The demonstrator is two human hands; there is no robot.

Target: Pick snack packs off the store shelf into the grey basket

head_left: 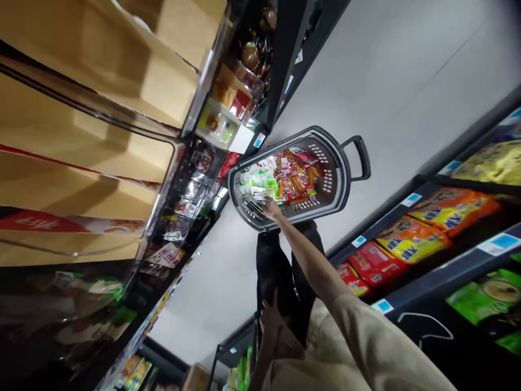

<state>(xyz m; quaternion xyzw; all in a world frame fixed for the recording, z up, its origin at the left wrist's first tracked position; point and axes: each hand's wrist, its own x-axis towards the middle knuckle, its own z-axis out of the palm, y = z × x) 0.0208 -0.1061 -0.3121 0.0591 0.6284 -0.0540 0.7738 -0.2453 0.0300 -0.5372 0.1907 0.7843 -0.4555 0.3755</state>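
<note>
A dark grey shopping basket (345,187) stands on the floor in front of my legs. Inside it, small white and green packets (260,182) fill the left part, and red and brown wrapped snacks (295,176) lie in the middle. My right hand (272,209) reaches over the near rim to the white and green packets. Its fingers look closed at their edge, but what they grip is too small and blurred to make out. My left hand (272,316) hangs in front of my dark trousers with its fingers apart, holding nothing.
Shelves with packaged food (191,190) and tan display boxes (81,108) run along the left. On the right, a shelf (431,271) carries red and orange packs (415,239). Pale floor (386,70) lies between them. The basket's handle (360,157) sticks out to the right.
</note>
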